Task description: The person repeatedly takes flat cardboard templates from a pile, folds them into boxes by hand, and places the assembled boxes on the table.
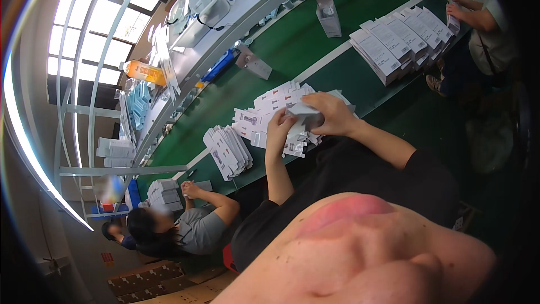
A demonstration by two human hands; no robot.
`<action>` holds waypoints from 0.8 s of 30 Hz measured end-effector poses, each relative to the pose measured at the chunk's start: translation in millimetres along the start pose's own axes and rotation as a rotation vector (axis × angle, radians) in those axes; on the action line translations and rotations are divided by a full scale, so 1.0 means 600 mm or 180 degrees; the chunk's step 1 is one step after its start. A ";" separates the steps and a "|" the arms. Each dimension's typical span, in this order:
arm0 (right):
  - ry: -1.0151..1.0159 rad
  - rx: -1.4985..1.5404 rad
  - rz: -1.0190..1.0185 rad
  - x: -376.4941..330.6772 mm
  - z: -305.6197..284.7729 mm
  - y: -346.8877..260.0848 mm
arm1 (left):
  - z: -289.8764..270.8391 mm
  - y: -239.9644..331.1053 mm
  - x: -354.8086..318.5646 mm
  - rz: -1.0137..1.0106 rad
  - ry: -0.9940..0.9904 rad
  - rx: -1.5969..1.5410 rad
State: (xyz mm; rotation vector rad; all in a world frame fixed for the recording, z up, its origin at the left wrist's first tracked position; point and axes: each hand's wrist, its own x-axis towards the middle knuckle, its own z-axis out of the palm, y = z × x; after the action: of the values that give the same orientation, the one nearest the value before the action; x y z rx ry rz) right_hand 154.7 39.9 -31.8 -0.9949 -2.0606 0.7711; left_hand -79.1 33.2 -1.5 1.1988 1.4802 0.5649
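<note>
A small white carton is held between my two hands above the green table. My left hand grips its left end, with the fingers bent round the edge. My right hand wraps round the other end. Beneath and behind the carton lies a spread of printed flat cartons, white with small coloured pictures. Left of them is a neater stack of flat cartons. The side of the carton turned toward my right palm is hidden.
Rows of white boxes lie to the right. Open cartons stand on the green table, such as one upright carton. A metal-framed shelf runs along the back, bearing an orange bottle. Co-workers sit left and stand right.
</note>
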 end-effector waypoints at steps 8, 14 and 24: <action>0.0370 0.1227 0.0083 0.021 -0.041 -0.020 | 0.054 0.029 0.014 0.2542 -0.0524 -0.2147; 0.1055 0.2116 0.0186 0.034 -0.040 -0.035 | 0.056 0.075 0.020 0.2613 0.0161 -0.0890; 0.1236 0.1392 0.0222 0.028 -0.035 -0.071 | 0.132 0.076 0.030 0.2402 0.0517 -0.1055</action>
State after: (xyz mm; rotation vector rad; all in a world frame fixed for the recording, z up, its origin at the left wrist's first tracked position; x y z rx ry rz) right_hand 146.6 35.4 17.7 -0.8855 -1.4525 0.9312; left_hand 12.8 46.4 6.5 1.4477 0.9660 1.3833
